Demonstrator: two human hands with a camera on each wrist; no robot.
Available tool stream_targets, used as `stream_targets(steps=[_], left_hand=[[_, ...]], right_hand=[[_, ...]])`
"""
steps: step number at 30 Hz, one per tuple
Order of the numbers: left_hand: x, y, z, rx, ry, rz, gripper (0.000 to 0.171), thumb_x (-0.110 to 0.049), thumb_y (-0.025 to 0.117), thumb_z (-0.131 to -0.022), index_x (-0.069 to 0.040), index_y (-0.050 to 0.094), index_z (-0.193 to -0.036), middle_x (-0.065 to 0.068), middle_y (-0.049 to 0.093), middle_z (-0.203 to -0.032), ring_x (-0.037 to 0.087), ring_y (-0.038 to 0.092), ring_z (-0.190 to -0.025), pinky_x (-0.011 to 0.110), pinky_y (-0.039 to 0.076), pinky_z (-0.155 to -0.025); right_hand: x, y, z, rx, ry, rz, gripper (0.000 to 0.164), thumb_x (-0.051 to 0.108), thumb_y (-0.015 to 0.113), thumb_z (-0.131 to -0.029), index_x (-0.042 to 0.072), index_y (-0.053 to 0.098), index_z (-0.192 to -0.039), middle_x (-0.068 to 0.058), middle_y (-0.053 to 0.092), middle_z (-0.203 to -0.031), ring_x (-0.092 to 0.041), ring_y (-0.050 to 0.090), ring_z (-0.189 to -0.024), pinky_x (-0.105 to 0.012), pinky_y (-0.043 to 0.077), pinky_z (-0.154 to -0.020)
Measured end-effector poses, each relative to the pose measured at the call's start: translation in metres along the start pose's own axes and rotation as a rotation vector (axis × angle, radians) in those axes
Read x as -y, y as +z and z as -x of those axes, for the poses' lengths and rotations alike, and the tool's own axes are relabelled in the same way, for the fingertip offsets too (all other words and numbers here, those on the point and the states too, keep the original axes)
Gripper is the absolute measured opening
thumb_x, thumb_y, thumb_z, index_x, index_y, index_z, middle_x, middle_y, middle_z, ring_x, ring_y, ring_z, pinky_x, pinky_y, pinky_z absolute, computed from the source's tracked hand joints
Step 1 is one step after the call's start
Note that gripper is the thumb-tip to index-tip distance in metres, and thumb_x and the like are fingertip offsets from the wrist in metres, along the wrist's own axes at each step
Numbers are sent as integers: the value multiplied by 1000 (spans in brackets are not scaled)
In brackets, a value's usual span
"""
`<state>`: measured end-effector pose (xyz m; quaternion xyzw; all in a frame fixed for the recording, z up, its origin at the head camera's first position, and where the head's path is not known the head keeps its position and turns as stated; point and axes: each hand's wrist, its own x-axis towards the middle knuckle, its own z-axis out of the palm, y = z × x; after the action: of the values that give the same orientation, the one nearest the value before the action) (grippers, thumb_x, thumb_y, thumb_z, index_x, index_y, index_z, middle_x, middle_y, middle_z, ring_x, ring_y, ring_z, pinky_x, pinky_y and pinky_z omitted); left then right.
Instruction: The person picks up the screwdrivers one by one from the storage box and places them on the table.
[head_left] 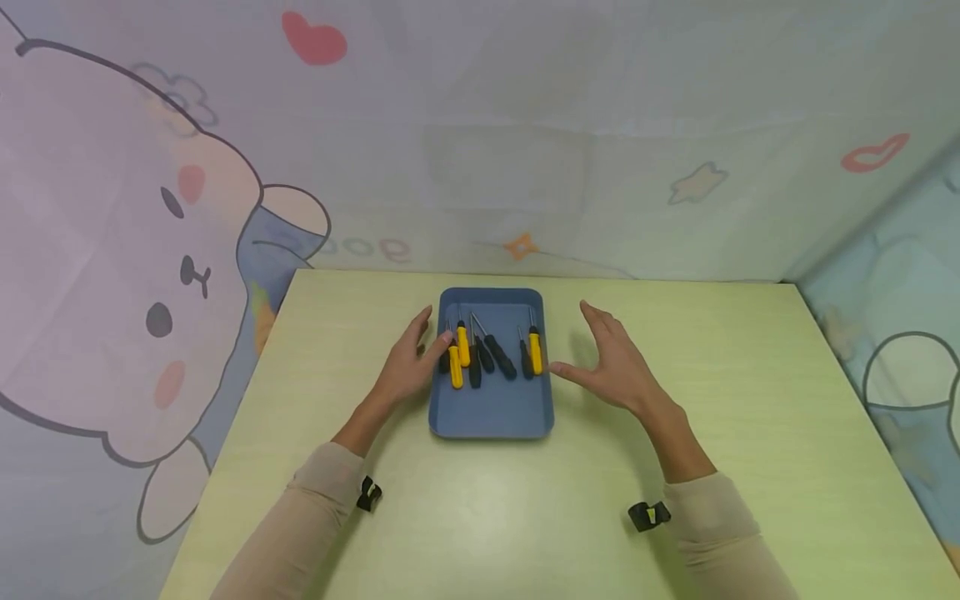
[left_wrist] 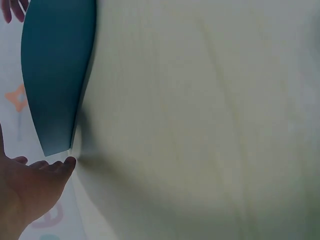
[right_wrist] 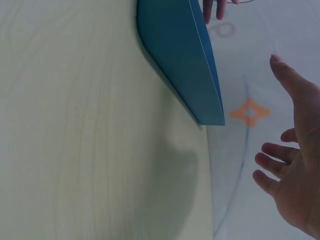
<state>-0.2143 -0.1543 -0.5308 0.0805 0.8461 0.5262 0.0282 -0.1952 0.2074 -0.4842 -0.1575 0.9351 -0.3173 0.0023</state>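
A blue rectangular tray (head_left: 491,417) lies on the table with several screwdrivers in it. Yellow-handled screwdrivers (head_left: 456,367) and black-handled screwdrivers (head_left: 501,358) lie in the left and middle of the tray; another yellow-handled screwdriver (head_left: 536,354) sits by the right wall beside a black one. My left hand (head_left: 405,362) is at the tray's left side, its thumb reaching over the rim; whether it touches the tray cannot be told. To the right of the tray, my right hand (head_left: 618,362) is held with fingers spread and nothing in it. The right wrist view shows that hand (right_wrist: 300,160) apart from the tray wall (right_wrist: 175,55).
The pale wooden table (head_left: 750,400) extends on both sides of the tray. Behind it hangs a printed cloth (head_left: 510,150) with a cartoon animal and hearts. Black wrist straps (head_left: 648,516) hang by both sleeves.
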Motion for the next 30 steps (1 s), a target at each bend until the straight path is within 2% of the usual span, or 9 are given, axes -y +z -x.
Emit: stream_targets(steps=[5,12,17,23,30], left_hand=[[4,4,0,-9,4,14,83,-53,56,-108,-9,23,-169,13,25,-174,31,30,-158,51,37,-122],[1,9,-1,29,18,-11,83,-48,58,-108,-8,19,-170,11,23,-175,32,30,-158,50,37,-123],[1,10,-2,43,3,-15,83,-44,58,-109,-7,15,-171,13,22,-175,33,30,-158,49,36,-123],[4,9,-3,51,-14,-4,81,-46,52,-111,-6,13,-170,17,23,-174,34,34,-156,49,37,-123],[12,14,-3,102,33,-98,82,-47,44,-113,0,7,-169,17,15,-176,31,19,-161,48,19,-130]], right_hand=[[0,9,-1,-20,-16,-52,111,62,80,-87,13,25,-170,-16,31,-170,-39,29,-156,-65,33,-120],[0,22,-7,-67,-53,-212,99,52,85,-87,9,39,-163,-13,45,-161,-36,47,-144,-57,44,-114],[3,30,-11,-59,-57,-310,94,42,88,-88,5,42,-161,-17,48,-159,-36,49,-142,-54,45,-116],[12,37,-17,-58,-62,-360,90,36,90,-86,1,46,-157,-20,53,-154,-35,53,-139,-51,47,-114],[19,46,-23,-54,-81,-396,87,27,92,-85,-4,48,-153,-25,56,-147,-40,54,-136,-49,49,-113]])
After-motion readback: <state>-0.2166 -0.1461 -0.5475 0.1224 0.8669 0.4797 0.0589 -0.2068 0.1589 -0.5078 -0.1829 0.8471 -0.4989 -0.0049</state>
